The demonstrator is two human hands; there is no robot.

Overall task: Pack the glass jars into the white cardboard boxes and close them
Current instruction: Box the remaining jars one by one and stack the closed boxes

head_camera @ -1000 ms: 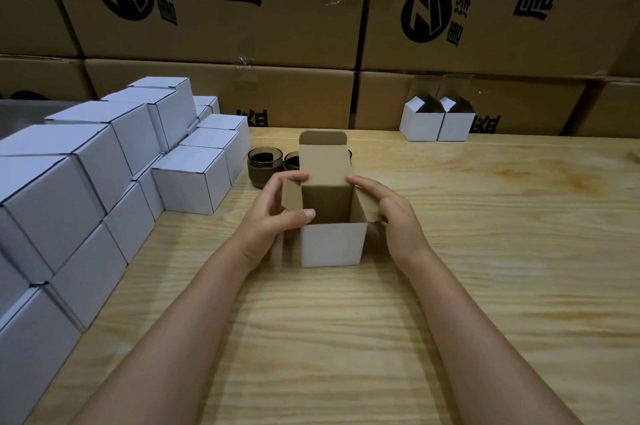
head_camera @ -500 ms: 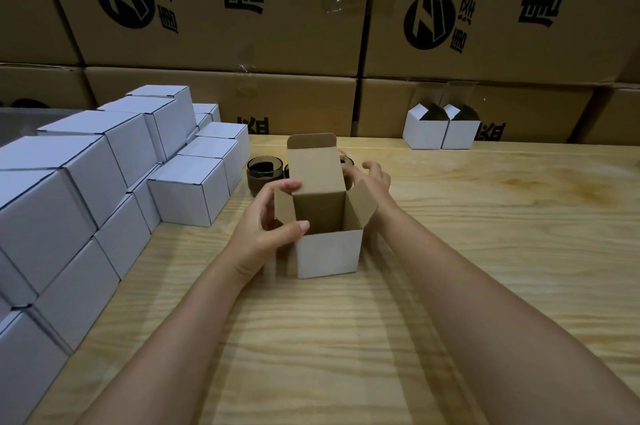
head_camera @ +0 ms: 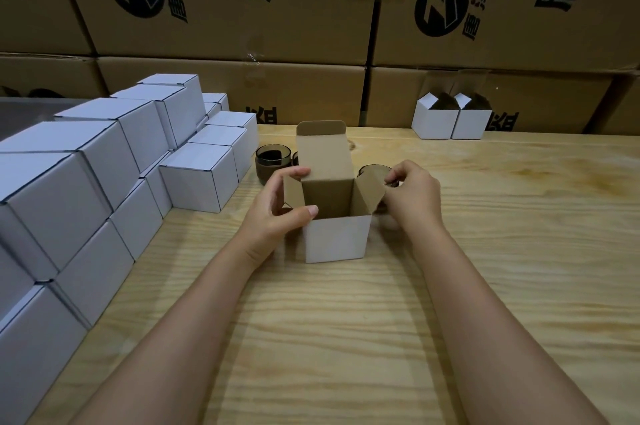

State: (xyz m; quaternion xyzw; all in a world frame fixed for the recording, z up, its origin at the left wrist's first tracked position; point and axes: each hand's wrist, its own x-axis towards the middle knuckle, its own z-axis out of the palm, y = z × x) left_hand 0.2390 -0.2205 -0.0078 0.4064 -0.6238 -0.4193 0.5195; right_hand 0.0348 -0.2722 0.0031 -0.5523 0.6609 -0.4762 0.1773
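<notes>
The open box (head_camera: 337,237) stands on the table (head_camera: 502,251) straight before me, with my left hand (head_camera: 277,213) holding its left side and my right hand (head_camera: 412,199) gripping a jar (head_camera: 372,170) just beside its right flap. Behind the box to the left stand other jars (head_camera: 270,161), and left of them closed boxes (head_camera: 86,182) are stacked along the table's left edge. A pair of unclosed boxes (head_camera: 450,119) sits far right against the cartons (head_camera: 242,9) stacked behind the table.

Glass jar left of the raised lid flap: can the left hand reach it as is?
Probably yes. The glass jar stands on the table just beyond the left hand, nothing between them, but that hand grips the open white box and must let go first.
</notes>
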